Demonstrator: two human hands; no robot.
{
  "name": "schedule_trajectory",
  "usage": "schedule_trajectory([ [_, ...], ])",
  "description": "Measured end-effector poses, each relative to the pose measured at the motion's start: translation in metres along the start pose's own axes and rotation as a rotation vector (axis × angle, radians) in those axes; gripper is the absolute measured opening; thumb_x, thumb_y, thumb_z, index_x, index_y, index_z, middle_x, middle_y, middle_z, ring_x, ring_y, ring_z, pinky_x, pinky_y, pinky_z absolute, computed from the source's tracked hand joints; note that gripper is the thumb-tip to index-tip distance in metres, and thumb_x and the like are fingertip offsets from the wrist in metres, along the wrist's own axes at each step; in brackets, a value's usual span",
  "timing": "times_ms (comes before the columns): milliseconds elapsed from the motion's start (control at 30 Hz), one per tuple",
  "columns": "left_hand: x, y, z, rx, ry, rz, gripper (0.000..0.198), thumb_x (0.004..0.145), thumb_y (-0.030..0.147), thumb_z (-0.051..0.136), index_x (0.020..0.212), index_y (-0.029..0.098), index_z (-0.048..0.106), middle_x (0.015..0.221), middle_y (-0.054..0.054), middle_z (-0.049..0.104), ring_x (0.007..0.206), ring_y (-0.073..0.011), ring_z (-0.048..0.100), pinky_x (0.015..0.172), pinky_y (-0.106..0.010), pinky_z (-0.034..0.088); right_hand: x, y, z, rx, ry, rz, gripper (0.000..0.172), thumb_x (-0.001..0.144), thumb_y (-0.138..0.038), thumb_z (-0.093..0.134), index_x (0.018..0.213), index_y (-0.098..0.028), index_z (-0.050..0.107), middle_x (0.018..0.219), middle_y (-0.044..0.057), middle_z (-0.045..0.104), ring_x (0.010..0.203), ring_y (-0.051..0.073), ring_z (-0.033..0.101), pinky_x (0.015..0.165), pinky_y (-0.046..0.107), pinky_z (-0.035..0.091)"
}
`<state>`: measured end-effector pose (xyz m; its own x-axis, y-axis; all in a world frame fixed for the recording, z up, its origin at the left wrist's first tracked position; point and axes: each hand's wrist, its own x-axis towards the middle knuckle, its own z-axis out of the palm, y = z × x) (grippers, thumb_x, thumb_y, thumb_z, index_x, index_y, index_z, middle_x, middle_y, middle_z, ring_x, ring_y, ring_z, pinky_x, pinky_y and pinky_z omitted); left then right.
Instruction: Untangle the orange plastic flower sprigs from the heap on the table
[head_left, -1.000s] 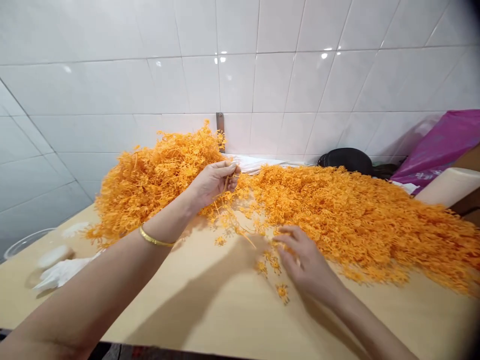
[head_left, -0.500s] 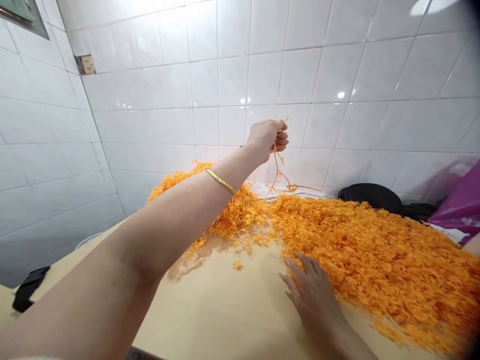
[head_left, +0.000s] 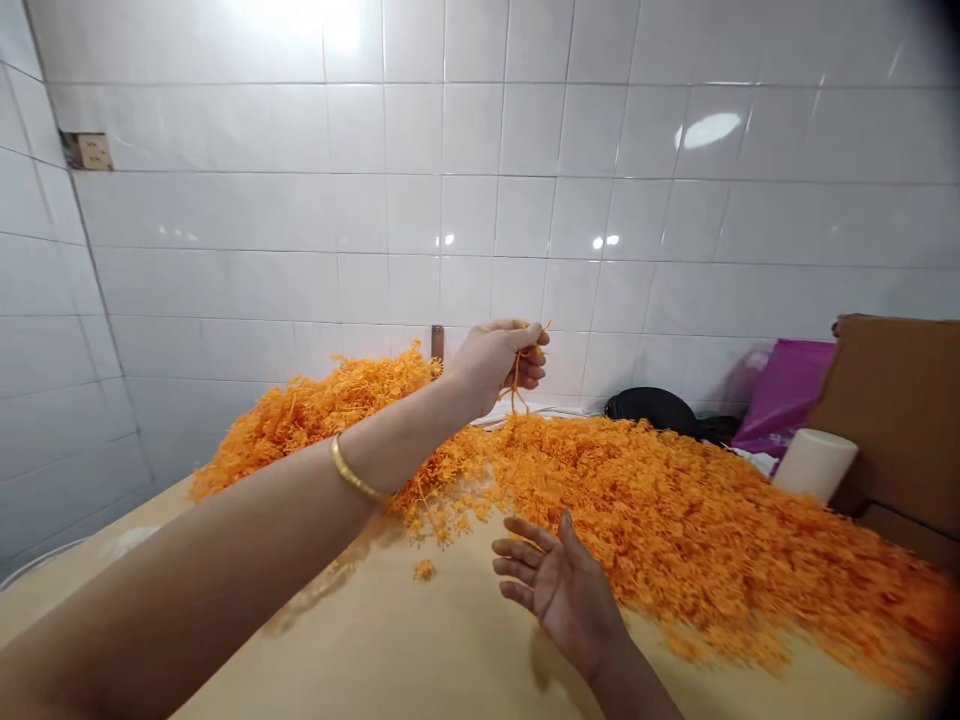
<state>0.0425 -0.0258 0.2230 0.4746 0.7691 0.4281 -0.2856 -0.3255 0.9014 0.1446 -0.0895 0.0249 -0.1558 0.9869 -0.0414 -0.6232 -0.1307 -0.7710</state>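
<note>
In the head view, the only view here, the left hand [head_left: 499,365] is raised in front of the tiled wall [head_left: 517,215], thumb and fingers pinched around thin orange plastic stems [head_left: 516,385], whose ends hang below the grip; so fine a piece probably calls for fingertips rather than a full fist, and the height keeps it free of the tangle beneath. The right hand [head_left: 562,590] is spread, palm turned up, with nothing visible in it; it seems to hover just over the surface [head_left: 390,660], near the edge of the wide right-hand heap of orange plastic flowers [head_left: 675,520]. A taller left-hand heap [head_left: 322,410] stands behind the left forearm, which wears 1 gold bangle [head_left: 349,470]. The 2 heaps nearly meet below the raised hand, perhaps set that way so that each lies within easy reach, while the near strip is left for the hands. There, 1 loose flower [head_left: 424,570] lies apart. Against the wall, a black case [head_left: 651,408], a purple bag [head_left: 787,390], a white roll [head_left: 814,465] and a cardboard box [head_left: 892,410] sit behind the right-hand heap, likely pushed back for room.
</note>
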Motion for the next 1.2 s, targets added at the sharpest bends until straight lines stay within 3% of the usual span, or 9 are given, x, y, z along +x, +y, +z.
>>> schedule_trajectory([
  [133, -0.047, -0.024, 0.000, 0.052, -0.090, -0.020, 0.015, 0.075, 0.026, 0.050, 0.068, 0.013, 0.049, 0.056, 0.001, 0.047, 0.046, -0.0067, 0.046, 0.047, -0.021, 0.036, -0.009, 0.006, 0.012, 0.208, -0.163, 0.038, 0.052, 0.076, -0.060, 0.033, 0.099, -0.014, 0.045, 0.090, 0.016, 0.061, 0.066, 0.018, 0.060, 0.058, 0.029, 0.043],
  [300, -0.117, -0.066, -0.022, 0.309, -0.044, -0.116, 0.018, 0.075, 0.029, 0.051, 0.067, 0.013, 0.053, 0.057, 0.002, 0.048, 0.053, -0.0072, 0.045, 0.054, -0.021, 0.037, -0.009, 0.020, 0.004, 0.107, 0.012, 0.064, 0.031, 0.079, -0.042, 0.041, 0.099, -0.019, 0.038, 0.077, 0.009, 0.063, 0.058, 0.017, 0.060, 0.052, 0.027, 0.043],
  [400, -0.158, -0.093, -0.038, 0.501, -0.015, -0.173, 0.020, 0.076, 0.029, 0.048, 0.065, 0.013, 0.053, 0.055, 0.002, 0.046, 0.053, -0.0073, 0.041, 0.052, -0.020, 0.033, -0.010, 0.033, -0.013, -0.204, 0.233, 0.071, 0.033, 0.077, -0.030, 0.047, 0.106, -0.018, 0.039, 0.074, 0.006, 0.061, 0.055, 0.015, 0.059, 0.053, 0.028, 0.044],
  [500, -0.197, -0.118, -0.048, 0.680, -0.025, -0.167, 0.022, 0.078, 0.027, 0.045, 0.063, 0.013, 0.053, 0.057, 0.001, 0.046, 0.055, -0.0082, 0.041, 0.054, -0.022, 0.033, -0.019, 0.042, -0.028, -0.759, 0.366, -0.112, 0.032, 0.076, -0.030, 0.047, 0.105, -0.014, 0.049, 0.074, 0.006, 0.059, 0.059, 0.016, 0.056, 0.056, 0.031, 0.044],
  [633, -0.234, -0.138, -0.051, 0.785, -0.031, -0.189, 0.021, 0.081, 0.024, 0.041, 0.069, 0.013, 0.055, 0.063, -0.002, 0.050, 0.060, -0.0096, 0.045, 0.057, -0.023, 0.034, -0.042, 0.042, -0.031, -1.261, 0.274, -0.413, 0.022, 0.079, -0.029, 0.043, 0.089, -0.016, 0.058, 0.081, 0.007, 0.058, 0.073, 0.018, 0.055, 0.066, 0.030, 0.042],
  [833, -0.246, -0.148, -0.045, 0.811, -0.022, -0.141, 0.013, 0.080, 0.017, 0.042, 0.077, 0.014, 0.055, 0.072, -0.004, 0.050, 0.068, -0.0108, 0.047, 0.061, -0.022, 0.037, -0.057, 0.059, -0.011, -1.362, 0.044, -0.408, 0.019, 0.082, -0.024, 0.040, 0.079, -0.018, 0.057, 0.076, 0.005, 0.056, 0.072, 0.015, 0.052, 0.065, 0.026, 0.041],
  [967, -0.245, -0.156, -0.042, 0.840, -0.008, -0.063, 0.012, 0.079, 0.014, 0.043, 0.080, 0.015, 0.055, 0.081, -0.006, 0.050, 0.077, -0.0122, 0.048, 0.068, -0.024, 0.039, -0.047, 0.073, -0.006, -1.524, 0.067, -0.350, 0.022, 0.081, -0.022, 0.040, 0.097, -0.016, 0.053, 0.083, 0.008, 0.054, 0.077, 0.018, 0.050, 0.069, 0.030, 0.040],
  [1100, -0.245, -0.165, -0.043, 0.885, 0.068, -0.040, 0.015, 0.078, 0.013, 0.043, 0.087, 0.016, 0.055, 0.103, -0.010, 0.048, 0.092, -0.0148, 0.046, 0.078, -0.027, 0.040, -0.036, 0.073, -0.005, -1.575, 0.043, -0.331, 0.024, 0.082, -0.024, 0.038, 0.099, -0.016, 0.053, 0.084, 0.008, 0.053, 0.081, 0.020, 0.049, 0.072, 0.032, 0.039],
  [1200, -0.244, -0.168, -0.044, 0.921, 0.057, -0.049, 0.013, 0.078, 0.013, 0.043, 0.083, 0.017, 0.055, 0.103, -0.008, 0.052, 0.092, -0.0152, 0.046, 0.079, -0.029, 0.040, -0.029, 0.070, -0.003, -1.580, 0.058, -0.340, 0.025, 0.083, -0.024, 0.036, 0.099, -0.016, 0.054, 0.085, 0.008, 0.053, 0.083, 0.019, 0.049, 0.073, 0.031, 0.038],
])
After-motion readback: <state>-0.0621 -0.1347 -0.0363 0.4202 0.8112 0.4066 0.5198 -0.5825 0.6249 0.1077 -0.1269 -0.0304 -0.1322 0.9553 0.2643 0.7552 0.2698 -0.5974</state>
